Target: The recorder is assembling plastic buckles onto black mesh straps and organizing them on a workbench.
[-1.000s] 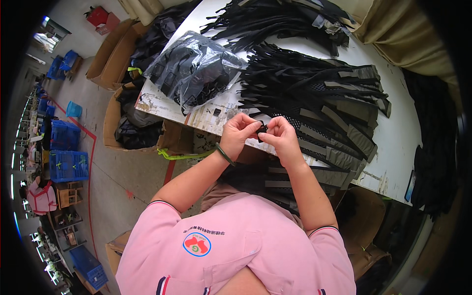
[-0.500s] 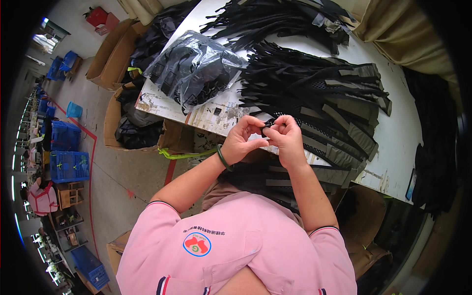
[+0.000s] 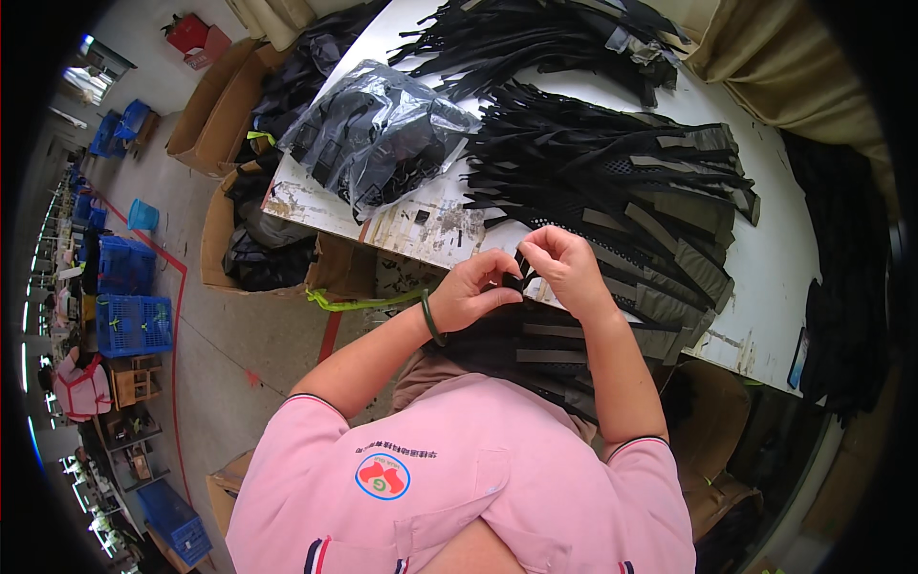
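Observation:
Close together at the table's near edge, both of my hands work on one small black piece (image 3: 513, 281), perhaps a buckle on a strap; its exact kind is too small to make out. My left hand (image 3: 470, 293), with a dark green bangle on the wrist, grips it between thumb and fingers. Slightly farther from me, my right hand (image 3: 571, 275) pinches a thin black strap end (image 3: 522, 256) at the piece. Beyond and right of them lies a spread pile of black straps (image 3: 612, 172) with grey and meshed panels. More strapped pieces (image 3: 550, 349) hang over my lap.
A clear plastic bag (image 3: 382, 134) of black buckles sits on the worn white table (image 3: 776, 258). Another strap heap (image 3: 545, 43) lies farther back. Cardboard boxes (image 3: 218, 234) with dark fabric stand left of the table. Blue crates (image 3: 134, 323) line the floor at far left.
My right hand has shifted slightly right and turned, drawing a bit apart from the left. The left hand has dropped slightly nearer to me, still gripping the black piece.

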`<state>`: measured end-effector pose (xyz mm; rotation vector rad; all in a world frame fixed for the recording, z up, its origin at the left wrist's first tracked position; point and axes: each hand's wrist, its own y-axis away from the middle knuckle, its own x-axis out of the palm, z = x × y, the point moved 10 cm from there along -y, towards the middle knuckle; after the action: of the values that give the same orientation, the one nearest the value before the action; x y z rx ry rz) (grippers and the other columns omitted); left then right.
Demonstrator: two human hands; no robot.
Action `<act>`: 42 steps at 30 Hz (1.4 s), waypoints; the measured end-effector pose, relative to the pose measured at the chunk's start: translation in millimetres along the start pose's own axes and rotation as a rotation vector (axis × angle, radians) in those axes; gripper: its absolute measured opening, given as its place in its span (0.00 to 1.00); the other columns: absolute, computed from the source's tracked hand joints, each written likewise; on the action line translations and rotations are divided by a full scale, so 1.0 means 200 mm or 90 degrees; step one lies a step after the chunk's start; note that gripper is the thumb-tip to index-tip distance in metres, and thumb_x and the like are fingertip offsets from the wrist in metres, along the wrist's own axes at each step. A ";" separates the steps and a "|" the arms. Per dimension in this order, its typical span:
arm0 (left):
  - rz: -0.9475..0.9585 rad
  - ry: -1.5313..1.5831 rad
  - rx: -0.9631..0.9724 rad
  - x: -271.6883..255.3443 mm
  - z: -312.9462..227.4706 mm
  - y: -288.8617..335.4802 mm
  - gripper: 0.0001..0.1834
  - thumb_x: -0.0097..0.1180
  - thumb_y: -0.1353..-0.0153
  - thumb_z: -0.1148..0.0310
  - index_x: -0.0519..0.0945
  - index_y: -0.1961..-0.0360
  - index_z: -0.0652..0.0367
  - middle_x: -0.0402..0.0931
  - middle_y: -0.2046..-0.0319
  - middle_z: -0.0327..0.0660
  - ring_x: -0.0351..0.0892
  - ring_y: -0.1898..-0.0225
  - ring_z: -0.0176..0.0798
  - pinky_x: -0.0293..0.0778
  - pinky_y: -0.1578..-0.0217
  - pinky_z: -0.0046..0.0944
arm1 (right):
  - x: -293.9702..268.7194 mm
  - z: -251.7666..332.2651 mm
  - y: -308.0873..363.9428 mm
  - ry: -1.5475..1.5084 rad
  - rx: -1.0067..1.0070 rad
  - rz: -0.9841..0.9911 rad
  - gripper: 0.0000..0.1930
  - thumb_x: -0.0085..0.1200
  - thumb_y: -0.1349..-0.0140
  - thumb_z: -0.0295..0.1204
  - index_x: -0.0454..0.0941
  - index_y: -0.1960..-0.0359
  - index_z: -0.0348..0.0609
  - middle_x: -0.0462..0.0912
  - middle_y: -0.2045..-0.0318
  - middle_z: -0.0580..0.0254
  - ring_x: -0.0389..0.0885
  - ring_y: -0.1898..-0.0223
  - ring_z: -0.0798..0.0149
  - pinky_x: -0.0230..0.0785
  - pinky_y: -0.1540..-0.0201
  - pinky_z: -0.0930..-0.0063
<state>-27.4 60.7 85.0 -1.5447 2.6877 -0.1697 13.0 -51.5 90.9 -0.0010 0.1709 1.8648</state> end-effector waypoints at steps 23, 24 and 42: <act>-0.247 -0.746 -0.164 -1.00 0.06 -0.33 0.12 0.61 0.46 0.69 0.79 0.61 0.61 0.76 0.65 0.47 0.77 0.63 0.49 0.73 0.60 0.43 | 0.29 0.04 -0.34 0.599 -0.324 -0.062 0.06 0.58 0.45 0.32 0.79 0.71 0.43 0.78 0.72 0.60 0.77 0.64 0.56 0.68 0.61 0.62; -0.247 -0.760 -0.203 -1.03 0.09 -0.34 0.14 0.63 0.47 0.66 0.79 0.60 0.60 0.76 0.63 0.47 0.77 0.61 0.49 0.72 0.59 0.44 | 0.28 0.03 -0.34 0.479 -0.277 -0.034 0.07 0.57 0.43 0.32 0.80 0.69 0.43 0.78 0.70 0.59 0.78 0.65 0.53 0.70 0.62 0.61; -0.206 0.082 -0.127 -0.70 0.11 -0.24 0.08 0.62 0.43 0.74 0.75 0.66 0.61 0.79 0.69 0.38 0.80 0.72 0.31 0.76 0.70 0.30 | 0.15 0.00 -0.30 0.195 -0.187 0.005 0.08 0.55 0.41 0.27 0.80 0.62 0.38 0.80 0.71 0.55 0.79 0.71 0.58 0.71 0.66 0.72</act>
<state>85.5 156.0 65.4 -2.0913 2.5940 -0.0090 62.0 -5.9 81.9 -0.4901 0.1059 1.8753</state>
